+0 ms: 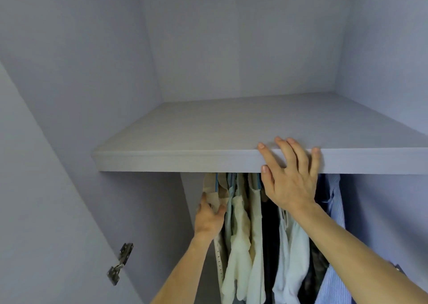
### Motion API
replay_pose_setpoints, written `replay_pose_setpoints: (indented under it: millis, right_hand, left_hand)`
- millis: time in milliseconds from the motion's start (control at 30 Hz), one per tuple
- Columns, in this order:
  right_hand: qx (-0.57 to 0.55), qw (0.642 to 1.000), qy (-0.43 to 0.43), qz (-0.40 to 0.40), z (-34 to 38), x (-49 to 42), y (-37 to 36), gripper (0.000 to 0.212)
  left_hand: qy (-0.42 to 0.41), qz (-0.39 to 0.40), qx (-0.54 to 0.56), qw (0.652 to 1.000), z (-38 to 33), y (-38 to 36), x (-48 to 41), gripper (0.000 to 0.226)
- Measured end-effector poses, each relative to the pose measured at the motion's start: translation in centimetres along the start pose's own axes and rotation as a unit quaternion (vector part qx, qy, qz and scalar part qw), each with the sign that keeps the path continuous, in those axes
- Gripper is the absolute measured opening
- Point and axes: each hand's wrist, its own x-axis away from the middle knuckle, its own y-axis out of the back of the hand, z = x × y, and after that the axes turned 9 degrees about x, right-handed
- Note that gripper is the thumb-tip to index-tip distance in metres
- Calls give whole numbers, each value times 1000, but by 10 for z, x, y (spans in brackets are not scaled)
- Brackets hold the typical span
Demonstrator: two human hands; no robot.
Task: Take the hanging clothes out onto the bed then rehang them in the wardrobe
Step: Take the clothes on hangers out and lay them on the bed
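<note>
Soft, light, floppy hanging clothes (240, 229) bunched below shelf (185, 162), lower centre; probably best lifted by hanger tops; left grip (209, 218) pinching beige garment (216, 198); right grip (291, 178) splayed open on shelf edge.

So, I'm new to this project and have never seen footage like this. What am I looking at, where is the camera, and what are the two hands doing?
There is no machine here. A person wears one wide-angle camera on the head, so you see their own arms stretched forward into an open wardrobe. The pale shelf runs across the middle. The right hand rests on its front edge, fingers spread and straight, holding nothing. Below the shelf is a row of hanging clothes, mostly cream, pale blue and dark pieces. The left hand is at the leftmost one, a beige garment, and appears to pinch it between thumb and fingers. The metal hinge at lower left belongs to the open door.
</note>
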Motion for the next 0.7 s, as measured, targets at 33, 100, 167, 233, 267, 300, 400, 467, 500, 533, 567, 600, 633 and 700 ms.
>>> replay_pose_setpoints:
  millis: [33,100,167,233,267,300,400,467,500,533,567,600,633,700]
  right_hand:
    - [7,1000,1,-14,1,1,-5,52]
    - [10,999,5,-38,0,1,-13,53]
    - [8,999,6,-50,0,1,-16,54]
    - [7,998,7,-57,0,1,-18,54]
    - [7,998,6,-58,0,2,-18,55]
    - [5,998,5,-59,0,2,-18,55]
    - [-1,998,1,-62,0,2,-17,55]
    - [-1,998,0,-65,0,2,-17,54]
    - [-3,998,0,-65,0,2,-16,54]
    - [-5,998,1,-64,0,2,-16,54]
    - [-7,998,1,-63,-1,2,-17,54]
    - [-10,998,1,-61,-1,3,-17,54]
    - [-11,998,0,-58,-1,3,-16,54]
    - [-11,999,-2,-53,-1,3,-14,54]
  left_hand:
    - [-9,-5,-27,1000,2,-7,-5,76]
    - [-24,-10,-80,996,6,-18,-11,63]
    - [-32,-40,-87,995,9,-27,-14,47]
    - [-38,-79,-32,996,11,-30,-15,34]
    - [-41,-92,-4,995,12,-31,-14,32]
    - [-47,-104,13,993,11,-30,-13,31]
    - [-72,-149,36,985,8,-27,-16,33]
    - [-85,-175,40,980,4,-23,-19,37]
    - [-87,-180,43,979,1,-20,-19,38]
    - [-92,-186,49,977,-2,-18,-19,39]
    - [-99,-193,55,975,-4,-15,-18,39]
    - [-107,-201,61,972,-5,-13,-17,39]
    - [-114,-208,65,969,-7,-10,-14,39]
    - [-124,-216,66,966,-10,-4,-8,39]
